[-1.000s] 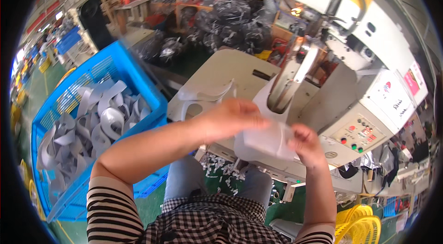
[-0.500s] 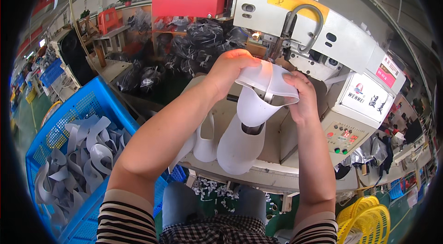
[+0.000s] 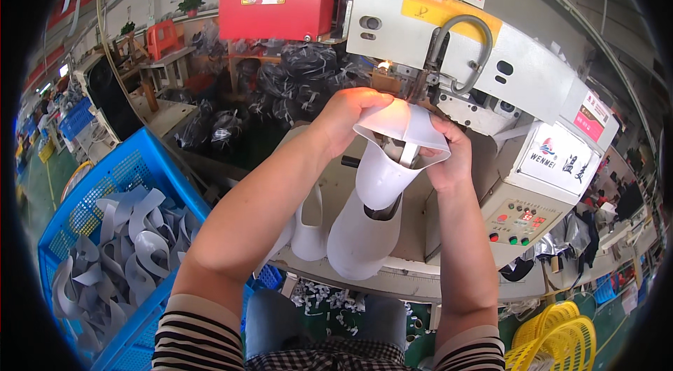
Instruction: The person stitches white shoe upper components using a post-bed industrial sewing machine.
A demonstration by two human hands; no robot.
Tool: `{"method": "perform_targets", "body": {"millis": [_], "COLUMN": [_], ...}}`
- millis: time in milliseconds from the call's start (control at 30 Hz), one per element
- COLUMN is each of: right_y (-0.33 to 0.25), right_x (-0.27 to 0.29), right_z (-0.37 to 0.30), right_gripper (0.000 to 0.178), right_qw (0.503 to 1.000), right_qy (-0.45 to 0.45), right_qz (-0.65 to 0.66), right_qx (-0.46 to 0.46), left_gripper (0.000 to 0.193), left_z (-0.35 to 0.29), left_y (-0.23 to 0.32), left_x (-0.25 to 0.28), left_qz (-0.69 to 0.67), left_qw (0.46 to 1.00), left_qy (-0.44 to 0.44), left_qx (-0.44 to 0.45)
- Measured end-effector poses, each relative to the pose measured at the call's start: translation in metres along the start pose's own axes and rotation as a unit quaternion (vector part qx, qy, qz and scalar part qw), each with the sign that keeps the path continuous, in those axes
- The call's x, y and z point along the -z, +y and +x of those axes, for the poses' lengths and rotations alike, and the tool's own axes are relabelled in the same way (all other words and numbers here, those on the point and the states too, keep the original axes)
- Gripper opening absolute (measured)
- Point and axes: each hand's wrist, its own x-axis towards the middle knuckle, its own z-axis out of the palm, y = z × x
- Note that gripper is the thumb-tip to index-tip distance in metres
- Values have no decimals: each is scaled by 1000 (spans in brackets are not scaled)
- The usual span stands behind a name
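Note:
Between my hands I hold a white shoe upper (image 3: 384, 178) under the head of a white machine (image 3: 382, 20). My left hand (image 3: 350, 117) pinches its far left edge, thumb on top, and my right hand (image 3: 452, 157) grips its right edge. A seam runs down the back of the upper, and an orange glow falls on its left part. Inside the upper's opening a pale metal arm of the machine shows. Below hangs another white upper (image 3: 361, 245), apparently linked to the held one. More white uppers (image 3: 308, 231) lie to its left.
A blue basket (image 3: 151, 160) full of curled white strips (image 3: 151, 248) stands at the left. The machine's control panel (image 3: 519, 220) is on the right, above yellow baskets (image 3: 561, 336). Dark plastic-wrapped bundles (image 3: 301, 69) lie behind. Scraps (image 3: 333, 308) litter the floor.
The held upper has turned slightly between my hands, and its opening faces me more. The hanging upper sits a little lower in the picture. Both hands keep their grip.

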Motion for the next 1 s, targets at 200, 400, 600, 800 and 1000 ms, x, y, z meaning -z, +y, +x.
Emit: {"method": "perform_targets", "body": {"millis": [200,400,600,800,1000], "right_y": [7,15,20,21,25], "right_x": [15,14,16,14,6], "right_z": [6,-11,-11,-12,-15], "right_gripper": [30,24,18,19,21], "right_qw": [991,999,1000,999,998], "right_qy": [-116,11,-26,-44,54], "right_qz": [56,17,4,-4,-25], "right_qx": [-17,-31,2,16,25], "left_gripper": [26,32,31,31,31], "left_z": [4,-2,4,5,0], "left_y": [-6,-23,-35,-38,-33], "left_x": [4,12,11,11,15], "left_qz": [9,-79,-129,-165,-144], "left_qw": [996,988,984,979,980], "left_qy": [-71,-98,-89,-88,-105], "left_qx": [58,94,81,84,86]}}
